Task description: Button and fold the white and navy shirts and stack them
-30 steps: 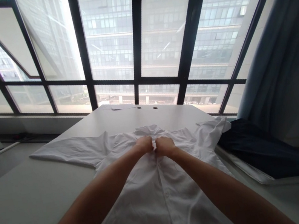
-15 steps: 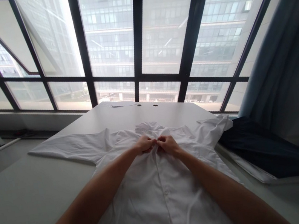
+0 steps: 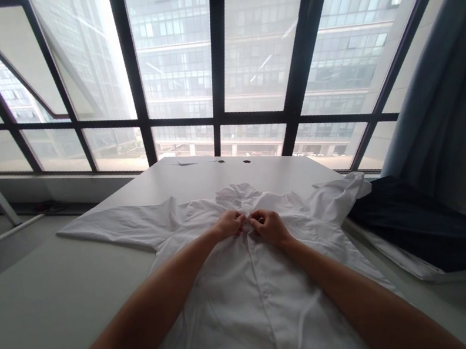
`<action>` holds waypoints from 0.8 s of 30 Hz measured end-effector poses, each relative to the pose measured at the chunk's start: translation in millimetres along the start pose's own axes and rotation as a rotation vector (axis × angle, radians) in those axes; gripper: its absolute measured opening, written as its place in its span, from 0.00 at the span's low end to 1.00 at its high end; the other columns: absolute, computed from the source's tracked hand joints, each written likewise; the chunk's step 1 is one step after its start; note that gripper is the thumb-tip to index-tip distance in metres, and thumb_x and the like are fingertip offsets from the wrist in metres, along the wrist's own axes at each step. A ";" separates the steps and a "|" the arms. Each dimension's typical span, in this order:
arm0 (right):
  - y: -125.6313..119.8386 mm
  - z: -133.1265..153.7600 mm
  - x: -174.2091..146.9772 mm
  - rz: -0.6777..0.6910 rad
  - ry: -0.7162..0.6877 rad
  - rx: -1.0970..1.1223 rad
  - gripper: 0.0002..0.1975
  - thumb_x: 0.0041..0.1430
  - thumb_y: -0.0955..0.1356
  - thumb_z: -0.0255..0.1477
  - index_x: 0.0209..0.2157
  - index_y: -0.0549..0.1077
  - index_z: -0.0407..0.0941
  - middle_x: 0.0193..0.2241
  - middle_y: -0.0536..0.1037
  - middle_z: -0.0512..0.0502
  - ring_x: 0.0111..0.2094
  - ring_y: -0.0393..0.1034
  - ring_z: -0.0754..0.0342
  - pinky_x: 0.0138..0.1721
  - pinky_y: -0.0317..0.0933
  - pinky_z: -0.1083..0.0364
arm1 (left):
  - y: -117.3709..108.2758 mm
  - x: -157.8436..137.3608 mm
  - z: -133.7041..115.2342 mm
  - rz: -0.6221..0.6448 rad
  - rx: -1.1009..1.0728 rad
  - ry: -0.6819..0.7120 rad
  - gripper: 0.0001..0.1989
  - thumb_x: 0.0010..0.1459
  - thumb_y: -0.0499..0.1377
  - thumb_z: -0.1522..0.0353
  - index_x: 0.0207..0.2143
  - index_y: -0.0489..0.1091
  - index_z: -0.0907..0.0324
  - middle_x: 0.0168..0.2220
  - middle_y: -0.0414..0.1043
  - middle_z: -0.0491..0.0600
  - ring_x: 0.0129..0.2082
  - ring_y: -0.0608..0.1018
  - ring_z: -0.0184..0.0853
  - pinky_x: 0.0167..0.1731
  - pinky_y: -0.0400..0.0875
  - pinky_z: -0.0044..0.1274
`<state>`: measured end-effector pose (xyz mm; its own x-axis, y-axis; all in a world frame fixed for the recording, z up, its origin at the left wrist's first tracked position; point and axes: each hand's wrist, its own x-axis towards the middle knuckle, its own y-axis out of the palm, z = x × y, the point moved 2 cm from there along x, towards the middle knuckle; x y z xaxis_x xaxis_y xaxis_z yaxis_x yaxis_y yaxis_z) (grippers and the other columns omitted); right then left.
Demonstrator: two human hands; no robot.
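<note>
A white button-up shirt (image 3: 233, 311) lies spread face up, its collar (image 3: 238, 191) at the far end and its sleeves out to both sides. Its front placket runs down the middle toward me, with a button visible below my hands. High on the placket, just under the collar, my left hand (image 3: 230, 224) pinches the fabric. Close beside it on the right, my right hand (image 3: 267, 225) also pinches the placket between thumb and forefinger. The fingertips of both hands nearly meet. Whatever small part lies between them is too small to make out.
The shirt rests on a white table (image 3: 128, 189) with two dark round holes near its far edge. Dark navy fabric (image 3: 439, 229) lies on the right, over something white. A blue-grey curtain (image 3: 433, 63) hangs there, and large black-framed windows stand behind the table.
Both hands stay at the upper placket. The right hand's fingers have shifted slightly and lifted a little. The whole view has swung slightly to the left.
</note>
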<state>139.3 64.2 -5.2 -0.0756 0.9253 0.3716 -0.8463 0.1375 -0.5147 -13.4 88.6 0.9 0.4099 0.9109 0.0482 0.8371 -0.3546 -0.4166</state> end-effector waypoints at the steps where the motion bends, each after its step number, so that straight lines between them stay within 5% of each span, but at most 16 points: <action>1: 0.6 0.3 -0.1 0.000 -0.013 -0.042 0.11 0.54 0.66 0.31 0.33 0.77 0.40 0.27 0.80 0.45 0.24 0.73 0.54 0.26 0.65 0.58 | -0.1 0.1 0.4 0.000 -0.004 0.000 0.15 0.59 0.54 0.63 0.22 0.64 0.61 0.16 0.63 0.41 0.15 0.65 0.25 0.17 0.59 0.18; 15: -1.2 2.3 -1.2 0.020 -0.118 -0.114 0.11 0.54 0.66 0.32 0.31 0.78 0.40 0.25 0.79 0.46 0.27 0.72 0.55 0.29 0.64 0.59 | 4.2 7.7 8.2 -0.043 -0.075 -0.002 0.14 0.61 0.52 0.66 0.23 0.64 0.61 0.15 0.62 0.39 0.12 0.64 0.25 0.17 0.59 0.18; 24: -1.4 -2.3 3.8 0.064 0.090 0.137 0.11 0.52 0.65 0.28 0.35 0.76 0.39 0.19 0.73 0.52 0.16 0.65 0.60 0.18 0.59 0.62 | 6.6 11.6 12.7 -0.057 -0.076 -0.006 0.14 0.61 0.54 0.65 0.24 0.67 0.62 0.14 0.62 0.40 0.12 0.64 0.24 0.16 0.57 0.17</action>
<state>141.4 68.3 -4.9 -0.0889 0.9594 0.2677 -0.9056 0.0341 -0.4228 -7.6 99.4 -12.8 0.3588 0.9312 0.0646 0.8841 -0.3169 -0.3433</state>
